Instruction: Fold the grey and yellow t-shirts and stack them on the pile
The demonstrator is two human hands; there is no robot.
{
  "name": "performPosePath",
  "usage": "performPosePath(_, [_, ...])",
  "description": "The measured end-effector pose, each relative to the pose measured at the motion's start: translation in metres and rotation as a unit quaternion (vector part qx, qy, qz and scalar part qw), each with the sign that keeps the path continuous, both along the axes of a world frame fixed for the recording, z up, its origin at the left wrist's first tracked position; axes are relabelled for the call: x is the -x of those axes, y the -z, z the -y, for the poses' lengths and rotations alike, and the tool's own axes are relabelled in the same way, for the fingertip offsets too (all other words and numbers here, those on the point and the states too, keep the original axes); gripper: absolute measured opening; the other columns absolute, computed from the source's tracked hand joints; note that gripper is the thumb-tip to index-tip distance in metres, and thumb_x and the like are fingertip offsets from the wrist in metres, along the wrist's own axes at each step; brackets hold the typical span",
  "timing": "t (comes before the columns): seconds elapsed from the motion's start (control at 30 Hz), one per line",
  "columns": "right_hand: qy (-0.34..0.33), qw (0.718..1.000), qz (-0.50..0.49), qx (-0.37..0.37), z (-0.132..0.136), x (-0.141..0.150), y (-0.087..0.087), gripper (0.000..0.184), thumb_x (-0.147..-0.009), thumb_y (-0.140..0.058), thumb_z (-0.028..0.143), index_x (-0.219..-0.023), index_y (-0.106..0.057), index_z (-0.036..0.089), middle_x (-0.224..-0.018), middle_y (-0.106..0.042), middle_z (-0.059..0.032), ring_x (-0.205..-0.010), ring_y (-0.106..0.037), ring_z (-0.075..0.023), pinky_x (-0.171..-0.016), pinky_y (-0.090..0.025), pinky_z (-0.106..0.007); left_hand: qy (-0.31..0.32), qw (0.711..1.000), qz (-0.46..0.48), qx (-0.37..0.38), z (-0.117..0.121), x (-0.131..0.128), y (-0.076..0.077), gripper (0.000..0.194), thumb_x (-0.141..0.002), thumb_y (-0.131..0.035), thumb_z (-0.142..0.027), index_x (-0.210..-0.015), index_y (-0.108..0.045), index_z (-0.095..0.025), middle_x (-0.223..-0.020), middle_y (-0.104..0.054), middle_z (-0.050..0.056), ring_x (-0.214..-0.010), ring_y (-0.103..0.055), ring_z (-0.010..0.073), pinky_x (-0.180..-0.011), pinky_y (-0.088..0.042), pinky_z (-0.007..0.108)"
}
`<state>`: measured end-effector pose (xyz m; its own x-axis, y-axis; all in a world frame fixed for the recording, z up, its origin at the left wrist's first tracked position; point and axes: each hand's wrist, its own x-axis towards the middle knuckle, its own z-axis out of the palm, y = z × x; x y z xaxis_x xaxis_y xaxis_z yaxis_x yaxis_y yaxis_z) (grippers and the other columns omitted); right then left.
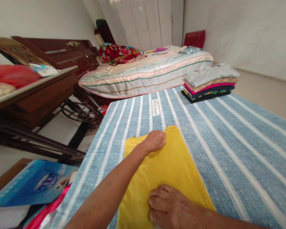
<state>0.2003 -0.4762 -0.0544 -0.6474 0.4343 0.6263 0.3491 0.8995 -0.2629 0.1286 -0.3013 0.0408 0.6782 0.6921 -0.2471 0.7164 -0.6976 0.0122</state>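
Note:
A yellow garment (pixel 171 165) lies spread, partly folded, on the blue-and-white striped bedspread (pixel 109 152) in front of me. Near its far edge, my left hand (pixel 156 141) has its fingers curled in against the fabric, and a slight crease runs below the knuckles. Closer to my body, my right hand (pixel 170 203) rests on the cloth with fingers extended and a little bent. The garment's near end runs out of the bottom of the view.
A stack of folded clothes (pixel 209 82) sits at the bedspread's far right. Beyond is another bed (pixel 143 74) with a red floral blanket (pixel 118 53). On the left stand a sewing-machine table (pixel 35 101) and a blue box (pixel 35 184) below it.

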Motion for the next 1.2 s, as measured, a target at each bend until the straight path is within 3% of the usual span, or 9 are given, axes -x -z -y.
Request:
performPosePath(0.3, [-0.005,1.0,0.004,0.027,0.003,-0.004,-0.003,0.016,-0.087,-0.054,0.032,-0.077,-0.055,0.019,-0.087,-0.061,-0.0041,-0.092,-0.053,-0.016,-0.083,-0.041,-0.031,-0.098,0.993,0.059,-0.018,-0.012,0.053,-0.016,0.018,-0.078,-0.04,-0.017,-0.069,-0.056,-0.018,-0.073,-0.062,0.0,-0.067,-0.054,0.012,-0.059,-0.037,0.02])
performPosePath(0.43, [-0.017,0.997,0.016,0.068,0.008,-0.012,-0.016,0.012,-0.087,-0.054,0.028,-0.08,-0.056,0.019,-0.09,-0.062,-0.0059,-0.095,-0.054,-0.0168,-0.089,-0.04,-0.032,-0.23,0.97,0.029,-0.069,-0.023,0.127,-0.042,0.021,-0.081,-0.038,-0.021,-0.074,-0.057,-0.016,-0.073,-0.061,0.002,-0.07,-0.056,0.0143,-0.063,-0.039,0.021])
performPosePath(0.53, [-0.024,0.994,0.021,0.1,0.011,-0.017,-0.024,0.008,-0.088,-0.053,0.024,-0.083,-0.056,0.019,-0.092,-0.062,-0.0064,-0.097,-0.055,-0.0165,-0.093,-0.039,-0.033,-0.366,0.922,-0.028,-0.125,-0.023,0.196,-0.061,0.025,-0.083,-0.039,-0.024,-0.08,-0.06,-0.012,-0.077,-0.062,0.008,-0.08,-0.058,0.0205,-0.072,-0.042,0.027])
performPosePath(0.63, [-0.028,0.991,0.015,0.127,0.014,-0.018,-0.027,0.008,-0.088,-0.05,0.022,-0.086,-0.057,0.018,-0.094,-0.062,-0.0063,-0.099,-0.055,-0.0166,-0.096,-0.038,-0.033,-0.45,0.876,-0.07,-0.157,-0.009,0.251,-0.067,0.023,-0.079,-0.044,-0.017,-0.088,-0.061,-0.004,-0.091,-0.062,0.018,-0.093,-0.057,0.0289,-0.079,-0.044,0.036])
performPosePath(0.7, [-0.031,0.99,0.015,0.138,0.015,-0.019,-0.027,0.008,-0.088,-0.05,0.022,-0.088,-0.057,0.018,-0.097,-0.062,-0.0063,-0.102,-0.054,-0.0171,-0.098,-0.037,-0.034,-0.46,0.87,-0.068,-0.166,0.007,0.267,-0.062,0.028,-0.076,-0.047,-0.011,-0.1,-0.059,-0.004,-0.105,-0.059,0.019,-0.102,-0.053,0.0311,-0.084,-0.043,0.039])
performPosePath(0.87, [-0.025,0.991,0.012,0.128,0.018,-0.021,-0.029,0.013,-0.088,-0.047,0.018,-0.094,-0.059,0.019,-0.104,-0.063,-0.0064,-0.106,-0.053,-0.0181,-0.1,-0.035,-0.034,-0.384,0.919,-0.002,-0.09,0.059,0.23,-0.031,0.021,-0.084,-0.045,-0.021,-0.087,-0.065,-0.019,-0.092,-0.066,0.002,-0.087,-0.06,0.017,-0.079,-0.044,0.024])
performPosePath(0.93, [-0.023,0.992,0.014,0.12,0.018,-0.022,-0.031,0.016,-0.088,-0.045,0.017,-0.096,-0.059,0.019,-0.106,-0.063,-0.0069,-0.107,-0.053,-0.0188,-0.1,-0.036,-0.035,-0.269,0.959,0.09,-0.019,0.082,0.196,-0.02,0.021,-0.085,-0.044,-0.021,-0.08,-0.064,-0.019,-0.083,-0.066,0.001,-0.081,-0.06,0.0144,-0.076,-0.043,0.022])
performPosePath(1.07, [-0.027,0.994,0.024,0.108,0.018,-0.024,-0.032,0.021,-0.089,-0.043,0.016,-0.101,-0.06,0.018,-0.106,-0.064,-0.0075,-0.106,-0.054,-0.0193,-0.098,-0.038,-0.036,-0.159,0.975,0.155,0.023,0.119,0.141,-0.007,0.017,-0.083,-0.047,-0.017,-0.074,-0.061,-0.019,-0.075,-0.062,0.0,-0.075,-0.057,0.0127,-0.068,-0.041,0.021])
performPosePath(1.2, [-0.028,0.994,0.031,0.104,0.018,-0.024,-0.032,0.022,-0.089,-0.042,0.016,-0.102,-0.06,0.018,-0.107,-0.064,-0.007,-0.106,-0.054,-0.0193,-0.1,-0.036,-0.036,-0.141,0.985,0.1,0.019,0.131,0.12,-0.002,0.016,-0.084,-0.048,-0.019,-0.071,-0.058,-0.019,-0.077,-0.06,0.001,-0.078,-0.057,0.0146,-0.067,-0.04,0.023])
